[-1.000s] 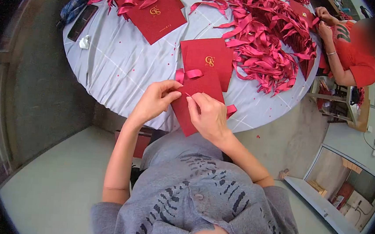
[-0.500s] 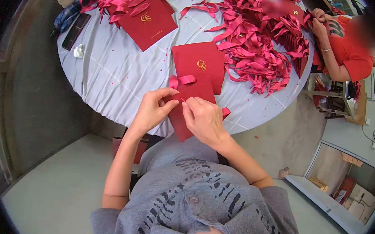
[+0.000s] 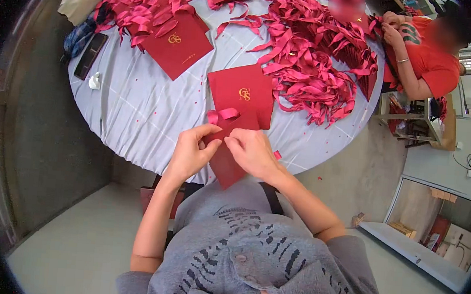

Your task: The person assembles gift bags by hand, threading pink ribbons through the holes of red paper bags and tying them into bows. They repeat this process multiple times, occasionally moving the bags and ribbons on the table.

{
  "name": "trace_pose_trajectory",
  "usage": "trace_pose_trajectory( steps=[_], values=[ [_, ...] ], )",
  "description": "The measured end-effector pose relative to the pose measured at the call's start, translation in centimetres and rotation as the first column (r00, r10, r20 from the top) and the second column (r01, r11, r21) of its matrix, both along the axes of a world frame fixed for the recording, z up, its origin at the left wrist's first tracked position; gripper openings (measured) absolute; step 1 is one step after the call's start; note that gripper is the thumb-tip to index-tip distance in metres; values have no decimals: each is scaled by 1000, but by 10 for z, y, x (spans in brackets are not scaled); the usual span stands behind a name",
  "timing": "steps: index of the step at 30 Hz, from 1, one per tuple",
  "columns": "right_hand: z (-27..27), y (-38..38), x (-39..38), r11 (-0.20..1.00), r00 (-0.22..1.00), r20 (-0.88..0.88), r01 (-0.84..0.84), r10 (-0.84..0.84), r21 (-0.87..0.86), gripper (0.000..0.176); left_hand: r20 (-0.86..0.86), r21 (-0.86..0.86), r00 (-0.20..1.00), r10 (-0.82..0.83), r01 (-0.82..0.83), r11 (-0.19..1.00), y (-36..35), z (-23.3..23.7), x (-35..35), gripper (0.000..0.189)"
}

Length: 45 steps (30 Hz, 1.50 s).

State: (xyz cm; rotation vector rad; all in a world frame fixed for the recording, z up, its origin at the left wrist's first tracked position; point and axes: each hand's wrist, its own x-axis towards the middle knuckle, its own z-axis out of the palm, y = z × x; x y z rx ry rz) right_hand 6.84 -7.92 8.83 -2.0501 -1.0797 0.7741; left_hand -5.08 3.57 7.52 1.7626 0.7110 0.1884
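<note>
Head view, round table (image 3: 146, 120): stood in front of the wearer, covered with a pale cloth and dotted with small red specks.
Red bag (image 3: 228, 166): lay at the near rim of the table, with the lower corner past the rim toward the wearer.
Left hand (image 3: 189, 153): reached over the table's near rim, with thumb and forefinger curved at the bag's left edge and a gap between the tips; could not tell whether closed on the bag.
Right hand (image 3: 253, 153): reached over the same rim, with thumb and forefinger drawn together against the bag's face; could not tell what, if anything, was pinched.
Pink ribbon (image 3: 224, 114): looped at the bag's far left side, above the table's near part.
Gold-lettered bags (image 3: 249, 106): lay just beyond, toward the table's middle, partly under the red bag's far end.
Ribbon heap (image 3: 317, 90): spread over the table's right side.
Other ribboned bags (image 3: 188, 49): piled on the table's far left.
Phone (image 3: 91, 55): lay by the table's left rim, near a crumpled white piece (image 3: 94, 80).
Person in red (image 3: 440, 74): sat or stood beyond the table's right rim, with both hands raised to red material.
</note>
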Motion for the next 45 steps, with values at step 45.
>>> trace_pose_trajectory(
  steps=[45],
  values=[
    [1,-11,2,990,988,150,-61,41,129,15,-16,36,999,-52,53,998,-3,1,3,24]
  ],
)
